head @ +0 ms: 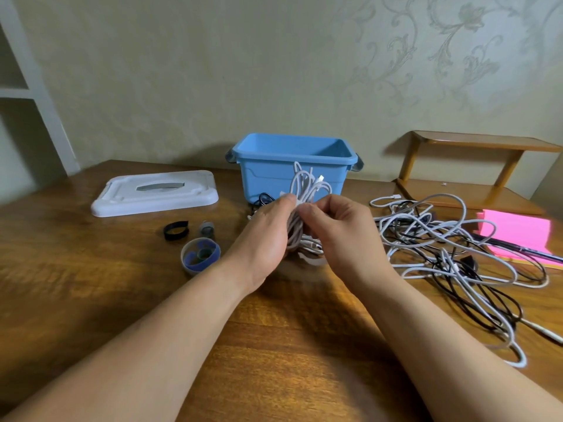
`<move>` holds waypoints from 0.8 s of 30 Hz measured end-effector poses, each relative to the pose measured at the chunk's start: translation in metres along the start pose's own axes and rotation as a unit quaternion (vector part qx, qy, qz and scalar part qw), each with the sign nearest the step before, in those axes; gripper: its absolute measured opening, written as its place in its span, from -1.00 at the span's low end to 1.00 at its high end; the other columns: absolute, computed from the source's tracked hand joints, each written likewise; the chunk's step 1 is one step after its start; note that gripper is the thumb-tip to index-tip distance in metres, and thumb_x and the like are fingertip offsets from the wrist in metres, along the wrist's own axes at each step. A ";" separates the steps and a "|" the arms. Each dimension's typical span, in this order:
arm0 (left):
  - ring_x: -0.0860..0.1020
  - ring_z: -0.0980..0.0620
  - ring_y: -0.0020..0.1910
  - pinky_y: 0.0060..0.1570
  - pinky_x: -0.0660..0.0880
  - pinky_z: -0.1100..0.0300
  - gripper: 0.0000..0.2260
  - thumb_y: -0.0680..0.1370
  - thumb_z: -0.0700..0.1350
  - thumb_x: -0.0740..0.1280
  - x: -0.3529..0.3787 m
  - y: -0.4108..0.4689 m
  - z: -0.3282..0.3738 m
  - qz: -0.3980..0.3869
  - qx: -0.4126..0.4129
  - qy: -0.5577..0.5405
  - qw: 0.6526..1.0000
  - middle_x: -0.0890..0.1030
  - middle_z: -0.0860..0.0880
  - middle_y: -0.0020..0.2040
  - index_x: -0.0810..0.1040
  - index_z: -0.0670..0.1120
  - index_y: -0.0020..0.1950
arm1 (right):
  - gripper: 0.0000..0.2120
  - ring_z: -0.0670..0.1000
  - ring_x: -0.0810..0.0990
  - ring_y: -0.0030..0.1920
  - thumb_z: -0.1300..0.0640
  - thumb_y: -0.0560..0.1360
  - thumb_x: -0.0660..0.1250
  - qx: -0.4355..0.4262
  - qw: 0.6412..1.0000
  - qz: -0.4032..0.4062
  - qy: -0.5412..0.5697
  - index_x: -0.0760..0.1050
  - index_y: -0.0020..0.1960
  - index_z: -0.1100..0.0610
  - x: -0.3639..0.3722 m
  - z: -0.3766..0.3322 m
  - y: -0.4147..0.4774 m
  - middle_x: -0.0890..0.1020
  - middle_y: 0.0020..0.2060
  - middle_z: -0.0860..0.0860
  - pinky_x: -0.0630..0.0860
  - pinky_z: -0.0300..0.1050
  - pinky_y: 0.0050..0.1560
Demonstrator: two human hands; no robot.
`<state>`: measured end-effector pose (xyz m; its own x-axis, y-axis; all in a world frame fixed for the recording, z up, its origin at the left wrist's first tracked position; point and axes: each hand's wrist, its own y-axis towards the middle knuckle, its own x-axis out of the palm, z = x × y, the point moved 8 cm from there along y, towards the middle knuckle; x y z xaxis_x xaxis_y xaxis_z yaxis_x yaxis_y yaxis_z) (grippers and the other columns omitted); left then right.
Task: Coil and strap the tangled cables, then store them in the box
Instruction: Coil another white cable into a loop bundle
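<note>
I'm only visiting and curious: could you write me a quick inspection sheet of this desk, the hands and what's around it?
Surface: wooden table, glossy brown.
Job's things: open blue box at the back; white lid flat to its left; strap roll and black strap loop nearer.
Clutter: pink paper at right.
Grips: left hand grips the coiled white cable; right hand pinches it.
Cables: tangled white and black pile on the right.
Surroundings: patterned wall, wooden shelf, white shelving.
</note>
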<state>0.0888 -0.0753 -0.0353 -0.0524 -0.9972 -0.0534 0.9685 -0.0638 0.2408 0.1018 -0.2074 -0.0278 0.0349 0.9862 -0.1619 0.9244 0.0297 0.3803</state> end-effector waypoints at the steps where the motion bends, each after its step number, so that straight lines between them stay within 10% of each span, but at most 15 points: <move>1: 0.67 0.06 0.17 0.27 0.59 -0.06 -0.49 0.80 0.05 0.04 0.000 0.000 0.000 0.005 0.003 -0.003 1.000 0.72 0.01 0.10 0.70 0.38 -0.10 | -0.75 -0.06 0.57 -0.31 0.08 0.62 0.46 0.000 1.000 0.003 -0.002 0.60 -0.15 0.23 0.000 0.000 -0.001 0.67 -0.32 0.10 0.55 0.06 -0.21; 7: 0.67 0.06 0.21 0.20 0.61 0.11 -0.67 0.79 0.01 0.11 -0.008 0.004 0.000 0.038 0.024 -0.042 0.998 0.72 -0.03 0.17 0.68 0.08 0.23 | -0.73 -0.09 0.54 -0.31 0.02 0.63 0.45 -0.029 0.999 0.015 -0.014 0.61 -0.13 0.20 0.001 -0.010 -0.005 0.67 -0.30 0.07 0.50 -0.02 -0.21; 24: 0.71 0.18 -0.12 -0.26 0.57 0.34 -0.75 0.79 -0.15 0.13 -0.018 0.007 -0.001 0.109 0.026 -0.132 0.985 0.71 -0.15 0.12 0.53 -0.18 0.36 | -0.79 -0.22 0.58 -0.30 0.03 0.64 0.46 -0.037 0.999 0.007 -0.010 0.64 -0.10 0.14 0.004 -0.003 -0.004 0.68 -0.32 -0.14 0.48 -0.33 -0.22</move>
<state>0.0966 -0.0573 -0.0336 0.0871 -0.9623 0.2577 0.9501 0.1580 0.2688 0.0968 -0.2027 -0.0270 0.0557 0.9832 -0.1737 0.8931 0.0288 0.4490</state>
